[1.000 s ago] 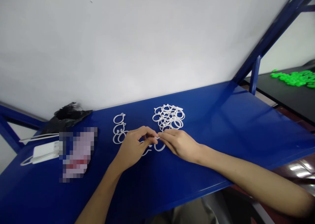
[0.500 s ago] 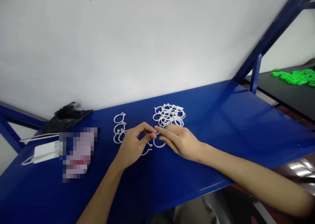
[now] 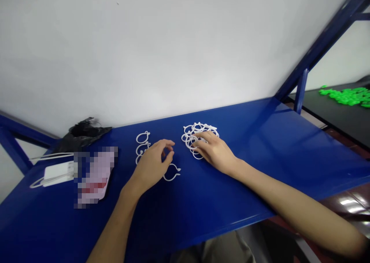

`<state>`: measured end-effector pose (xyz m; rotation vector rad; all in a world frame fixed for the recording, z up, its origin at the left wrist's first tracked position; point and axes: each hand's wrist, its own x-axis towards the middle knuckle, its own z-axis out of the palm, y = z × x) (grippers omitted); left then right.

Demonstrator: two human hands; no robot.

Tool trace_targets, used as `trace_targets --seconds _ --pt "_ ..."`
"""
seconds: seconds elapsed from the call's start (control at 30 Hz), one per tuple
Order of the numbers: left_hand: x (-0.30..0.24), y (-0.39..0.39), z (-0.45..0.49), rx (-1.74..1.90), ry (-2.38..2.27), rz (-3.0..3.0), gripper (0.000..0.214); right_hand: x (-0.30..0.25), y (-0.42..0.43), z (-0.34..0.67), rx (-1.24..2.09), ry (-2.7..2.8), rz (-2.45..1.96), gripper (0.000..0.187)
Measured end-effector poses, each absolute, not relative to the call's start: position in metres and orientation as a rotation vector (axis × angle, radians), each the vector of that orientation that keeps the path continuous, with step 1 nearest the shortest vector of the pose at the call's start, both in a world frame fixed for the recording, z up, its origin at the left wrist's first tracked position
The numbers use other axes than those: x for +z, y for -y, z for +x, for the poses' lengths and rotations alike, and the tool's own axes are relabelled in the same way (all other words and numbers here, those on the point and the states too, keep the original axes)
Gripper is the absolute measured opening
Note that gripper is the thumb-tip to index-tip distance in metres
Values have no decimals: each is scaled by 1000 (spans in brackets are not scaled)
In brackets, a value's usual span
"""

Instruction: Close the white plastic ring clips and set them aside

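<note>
Several thin white plastic rings with small knobs lie in an overlapping pile on the blue table. My right hand rests over the pile's near right side, fingers spread and touching the rings; no ring is clearly gripped. My left hand hovers to the left, fingers curved, with a gap between thumb and forefinger and nothing visible in it. Just beside its thumb lies an open-ended white ring, partly covered by that hand. Beyond the left hand, more white rings form a column, its lower ones partly hidden.
On the left are a phone-like object, blurred out, a white power bank or adapter with a cable, and a black plastic bag. A white wall rises behind the table. Green pieces lie on a black surface at far right.
My hands have parted from where their fingertips met over a ring. The right hand has moved right onto the pile; the left has opened and drawn slightly back, uncovering more of the open-ended ring.
</note>
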<state>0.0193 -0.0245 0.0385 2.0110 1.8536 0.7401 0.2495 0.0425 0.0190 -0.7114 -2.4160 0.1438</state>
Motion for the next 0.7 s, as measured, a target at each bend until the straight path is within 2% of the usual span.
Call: trace_targets --seconds 0.1,0.23,0.7 --pt "39 28 8 471 -1764 2109 23 16 -53 250 121 2399 -796 18" --pt "40 32 4 335 -1703 2169 23 15 -62 249 109 2377 -820 20" --pt "40 26 18 448 -1798 2153 14 23 -50 249 130 2321 -779 28"
